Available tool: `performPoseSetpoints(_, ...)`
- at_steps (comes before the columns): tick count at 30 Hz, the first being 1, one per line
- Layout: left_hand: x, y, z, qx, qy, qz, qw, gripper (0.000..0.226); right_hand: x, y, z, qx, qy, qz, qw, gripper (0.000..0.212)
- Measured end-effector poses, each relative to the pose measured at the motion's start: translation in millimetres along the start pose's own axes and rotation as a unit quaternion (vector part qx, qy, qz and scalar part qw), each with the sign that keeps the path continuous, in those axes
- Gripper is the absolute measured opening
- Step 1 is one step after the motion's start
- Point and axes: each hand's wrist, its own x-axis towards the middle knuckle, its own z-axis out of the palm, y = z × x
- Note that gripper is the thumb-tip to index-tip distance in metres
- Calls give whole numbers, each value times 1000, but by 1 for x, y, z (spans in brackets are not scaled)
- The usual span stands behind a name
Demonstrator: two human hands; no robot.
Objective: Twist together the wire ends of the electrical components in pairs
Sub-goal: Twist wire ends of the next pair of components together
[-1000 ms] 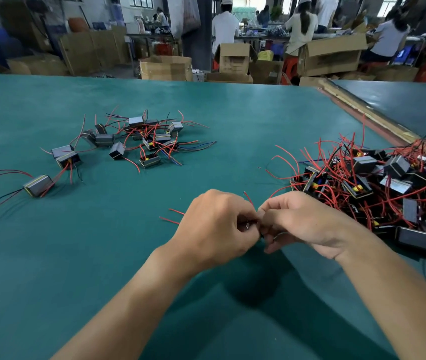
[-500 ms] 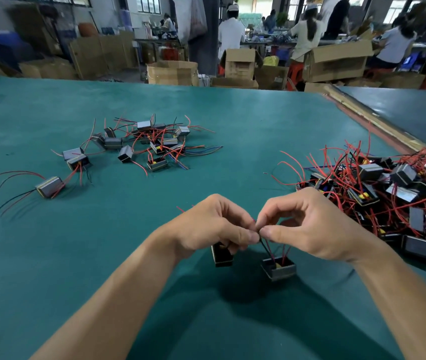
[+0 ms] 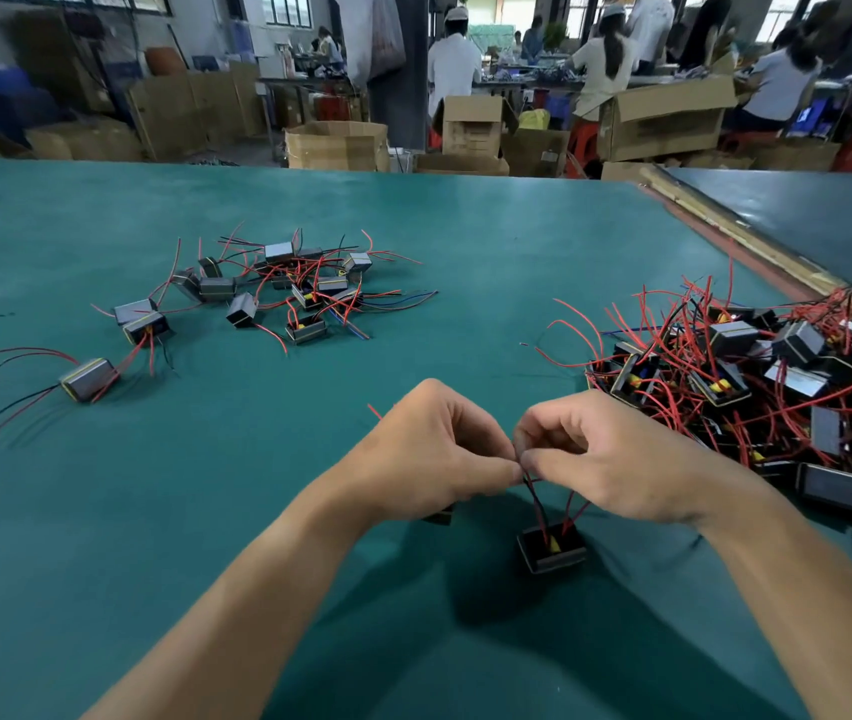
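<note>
My left hand point(image 3: 434, 454) and my right hand point(image 3: 605, 459) meet fingertip to fingertip above the green table point(image 3: 101, 511), both pinching the thin red and black wire ends point(image 3: 533, 491) between thumb and fingers. Those wires run down to a small black component point(image 3: 551, 550) that hangs just below the hands. A second dark component point(image 3: 439, 516) peeks out under my left palm, mostly hidden. One loose red wire tip point(image 3: 374, 411) sticks out behind my left hand.
A big heap of components with red wires point(image 3: 756, 387) lies at the right. A smaller scattered group point(image 3: 278, 288) lies at the far left centre, with single pieces point(image 3: 87, 379) trailing left. Cardboard boxes point(image 3: 335, 145) and people stand beyond the table's far edge.
The hands have lifted slightly, so the components now hang in view below them. The left-hand component has slipped mostly behind my palm, and the fingers keep working the wire ends.
</note>
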Motion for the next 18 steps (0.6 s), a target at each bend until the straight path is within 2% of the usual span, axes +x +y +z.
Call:
performPoseSetpoints(2,1,1,6,42,63,20,997,11,2,1,1,-3,24,30,999,23)
performPoseSetpoints(4,0,3,11,144,121,76,979,10,3,0,3,-3,50,53,997,27)
performPoseSetpoints(8,-2,4,16,342,170,207,901,12,2,-2,6,7,70,102,992,25)
performPoseSetpoints(11,-1,4,18,379,191,247,871,13,1,-4,5,34,92,109,989,25)
performPoseSetpoints(12,0,2,17,371,197,244,874,12,1,-5,6,49,108,93,989,23)
performPoseSetpoints(14,1,-1,14,306,207,209,906,11,3,-7,7,83,162,54,982,20)
performPoseSetpoints(16,2,-3,11,199,205,141,948,11,6,-7,7,110,229,22,967,17)
performPoseSetpoints(18,3,-2,9,120,180,74,974,12,7,-7,5,113,275,2,955,16)
